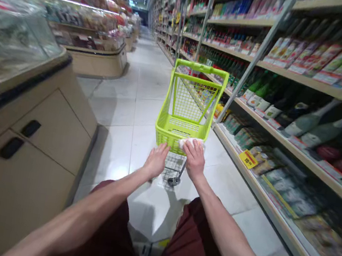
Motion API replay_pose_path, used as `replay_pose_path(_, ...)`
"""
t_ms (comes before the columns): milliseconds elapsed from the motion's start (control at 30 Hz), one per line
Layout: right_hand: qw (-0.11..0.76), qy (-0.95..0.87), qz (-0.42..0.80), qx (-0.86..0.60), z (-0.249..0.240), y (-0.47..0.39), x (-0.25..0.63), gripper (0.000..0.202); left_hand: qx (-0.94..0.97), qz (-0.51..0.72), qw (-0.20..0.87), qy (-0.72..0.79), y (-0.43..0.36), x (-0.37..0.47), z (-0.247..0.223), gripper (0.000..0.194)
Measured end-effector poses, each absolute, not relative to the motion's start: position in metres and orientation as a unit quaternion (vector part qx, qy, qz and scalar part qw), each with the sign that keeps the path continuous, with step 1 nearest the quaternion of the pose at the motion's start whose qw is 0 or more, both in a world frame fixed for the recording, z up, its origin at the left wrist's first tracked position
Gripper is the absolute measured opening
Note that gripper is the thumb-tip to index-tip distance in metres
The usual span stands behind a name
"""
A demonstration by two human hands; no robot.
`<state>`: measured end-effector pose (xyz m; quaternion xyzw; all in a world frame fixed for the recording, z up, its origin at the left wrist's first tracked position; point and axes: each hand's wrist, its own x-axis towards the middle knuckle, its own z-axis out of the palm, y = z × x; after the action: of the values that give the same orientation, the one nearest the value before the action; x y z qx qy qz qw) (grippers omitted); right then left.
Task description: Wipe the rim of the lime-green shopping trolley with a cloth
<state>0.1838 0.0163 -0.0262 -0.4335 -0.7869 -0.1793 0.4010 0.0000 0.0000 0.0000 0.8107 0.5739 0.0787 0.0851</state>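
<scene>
A lime-green shopping cart (pixel 163 118) with a mesh basket stands upright on the floor before me. My right hand (pixel 194 162) presses a crumpled white cloth (pixel 187 142) against the upper edge of the basket's near side, fingers laid over it. To its left, my left hand (pixel 155 161) has its fingers stretched out at the same side of the basket, with nothing visible in it. Whether those fingertips touch the plastic I cannot tell. Below the basket a lower wire rack (pixel 174 162) and a caster wheel (pixel 173 181) show between my forearms.
Shelves (pixel 296 76) of bottles and packets run along the right, with a yellow price tag (pixel 248 159) low down. A beige cabinet (pixel 49 134) with black handles stands close on my left, a glass case (pixel 14 29) above it. A tiled aisle (pixel 119 102) stretches ahead.
</scene>
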Motion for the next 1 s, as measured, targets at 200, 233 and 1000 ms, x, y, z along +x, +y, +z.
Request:
replay_pose_path(200,0.315,-0.827,-0.129,-0.447,-0.081,0.015,0.185,0.033,0.829,0.072,0.071,0.551,-0.004,0.007,-0.01,0.057)
replay_pose_path(233,0.307,-0.831,-0.121,-0.448,-0.085,0.013,0.183,0.032,0.83,0.07,0.072,0.548,-0.004,0.006,-0.012,0.057)
replay_pose_path(1000,0.318,-0.865,-0.141,-0.362,-0.024,0.038,0.095,0.034,0.759,0.08,0.056,0.644,0.011,-0.059,-0.02,0.058)
